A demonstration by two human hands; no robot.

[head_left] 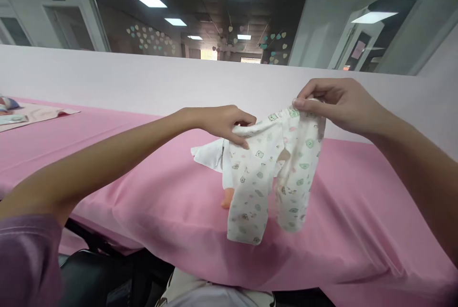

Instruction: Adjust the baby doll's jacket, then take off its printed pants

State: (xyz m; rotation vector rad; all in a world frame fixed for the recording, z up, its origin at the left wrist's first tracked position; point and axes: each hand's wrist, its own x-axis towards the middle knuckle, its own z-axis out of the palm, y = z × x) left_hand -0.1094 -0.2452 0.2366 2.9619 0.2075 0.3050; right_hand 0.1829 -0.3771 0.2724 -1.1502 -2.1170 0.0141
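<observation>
A pair of white baby pants with small green and pink prints hangs by its waistband between my hands, legs downward. My left hand pinches the waistband at its left end. Higher up, my right hand grips the other end between thumb and fingers, so the waist slants upward to the right. Behind the pants lies a doll in a white top, mostly hidden. One sleeve and an orange-toned foot or limb of it show at the left.
Pink cloth covers the table and drapes over its front edge. At the far left is a pale mat with folded or striped items on it. A low white partition runs along the back. A black chair stands below at the left.
</observation>
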